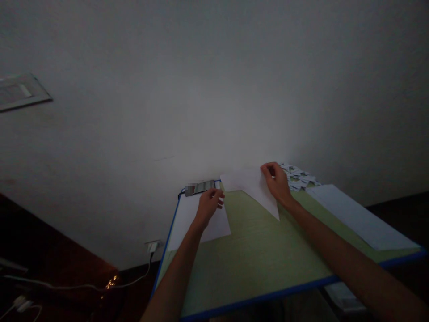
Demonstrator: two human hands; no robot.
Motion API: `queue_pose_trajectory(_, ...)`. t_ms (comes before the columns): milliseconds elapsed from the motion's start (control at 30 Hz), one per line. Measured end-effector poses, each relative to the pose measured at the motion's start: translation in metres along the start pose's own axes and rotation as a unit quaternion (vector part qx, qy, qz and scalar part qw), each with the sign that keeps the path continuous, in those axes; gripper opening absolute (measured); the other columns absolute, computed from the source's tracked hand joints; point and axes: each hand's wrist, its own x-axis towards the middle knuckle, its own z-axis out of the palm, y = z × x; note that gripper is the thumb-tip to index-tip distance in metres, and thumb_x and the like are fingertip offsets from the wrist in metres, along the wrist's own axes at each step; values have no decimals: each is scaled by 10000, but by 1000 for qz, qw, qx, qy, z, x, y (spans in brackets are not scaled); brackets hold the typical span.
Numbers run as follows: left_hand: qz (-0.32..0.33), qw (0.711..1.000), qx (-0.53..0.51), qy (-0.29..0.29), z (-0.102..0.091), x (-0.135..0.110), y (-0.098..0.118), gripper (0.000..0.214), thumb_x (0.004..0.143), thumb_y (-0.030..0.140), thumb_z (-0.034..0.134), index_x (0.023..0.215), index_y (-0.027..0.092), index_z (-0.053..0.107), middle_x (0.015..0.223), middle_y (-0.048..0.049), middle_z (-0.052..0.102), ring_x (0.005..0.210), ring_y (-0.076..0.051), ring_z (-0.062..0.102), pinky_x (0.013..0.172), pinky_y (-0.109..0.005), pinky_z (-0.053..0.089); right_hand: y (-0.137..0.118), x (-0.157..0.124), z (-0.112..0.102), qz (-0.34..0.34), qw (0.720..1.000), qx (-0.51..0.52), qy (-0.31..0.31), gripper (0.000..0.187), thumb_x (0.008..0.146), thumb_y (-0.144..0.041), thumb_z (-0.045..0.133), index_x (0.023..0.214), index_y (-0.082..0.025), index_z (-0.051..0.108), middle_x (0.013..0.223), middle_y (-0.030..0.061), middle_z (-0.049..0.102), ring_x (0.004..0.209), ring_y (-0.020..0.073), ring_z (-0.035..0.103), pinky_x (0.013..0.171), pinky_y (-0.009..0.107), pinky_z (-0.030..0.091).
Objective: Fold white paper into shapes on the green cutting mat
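Observation:
A white sheet folded to a triangle (256,188) lies at the far middle of the green table (261,255). My right hand (277,181) rests on its upper right part with fingers curled, pressing the paper. My left hand (209,203) lies on a flat white sheet (201,219) at the table's far left, with fingers bent loosely and touching the sheet's top edge. A dark phone (200,187) lies just beyond my left hand.
A heap of small folded paper pieces (300,177) sits at the far right by the wall. A stack of white sheets (358,217) lies along the right edge. The table has a blue rim (261,297). A charger and cable (152,248) hang at the wall, left.

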Motion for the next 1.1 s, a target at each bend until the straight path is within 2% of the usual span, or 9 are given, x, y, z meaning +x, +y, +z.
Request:
queue_pose_trajectory(100,-63,983,-172,-10,-1,-1,3,440,891,546,603,989,120,650,1096,-171,711,769,-190,706,692,-334,596,-24,-14,4,-130,989,-39,-51,175,991,-352,514,942,-215,610,912,79,671,860,226,619,797,364,474)
queue_pose_trajectory(267,-140,940,-311,16,-6,0,3,461,888,554,629,1046,122,607,1176,-208,683,839,-243,732,788,-395,616,-53,-42,16,-383,912,-44,-138,64,984,-196,564,1022,-216,612,938,71,701,880,211,615,821,371,455)
queue_pose_trajectory(367,-122,952,-279,24,-8,-1,-1,343,840,423,700,1000,125,646,1072,-161,708,725,-189,705,687,-322,601,-62,-55,23,-434,880,-25,-190,114,976,-161,571,1074,-209,600,951,65,704,856,195,609,790,361,444)
queue_pose_trajectory(500,-111,970,-210,46,-9,-2,-5,251,729,297,729,906,126,682,953,-117,713,630,-150,655,562,-262,534,-73,-63,23,-437,867,1,-239,113,968,-175,570,1072,-208,602,950,63,701,857,194,609,785,363,440)
queue_pose_trajectory(700,-95,977,-146,121,-9,2,-5,265,612,197,691,871,155,657,808,-46,670,604,-135,611,546,-256,488,-69,-61,23,-321,907,-33,-271,202,964,-330,590,1109,-194,624,1074,94,698,1016,243,623,912,422,435)
queue_pose_trajectory(800,-69,980,-151,107,-7,2,-1,297,603,236,713,885,168,650,807,-31,653,653,-145,618,560,-254,480,-48,-56,32,-197,955,-81,-206,226,980,-336,555,1128,-190,642,1085,110,684,1019,252,615,917,424,450)
queue_pose_trajectory(900,-50,983,-156,86,-5,0,3,324,599,261,732,900,174,647,831,-33,662,669,-145,614,568,-252,473,-27,-50,38,-66,974,-76,-201,384,923,-376,619,1246,-170,606,1142,123,670,984,243,627,915,420,469)
queue_pose_trajectory(967,-40,983,-159,85,-5,-1,4,343,601,267,738,918,173,645,866,-41,672,678,-144,612,572,-253,470,-19,-45,38,41,963,-36,-264,445,874,-428,662,1225,-157,630,1096,116,687,897,228,645,833,386,492)
queue_pose_trajectory(1100,-31,978,-176,109,-5,0,1,348,628,274,730,948,175,637,911,-49,671,711,-144,613,595,-252,471,-19,-35,31,200,889,91,-402,441,869,-579,613,972,-166,727,952,72,714,816,203,630,722,321,469)
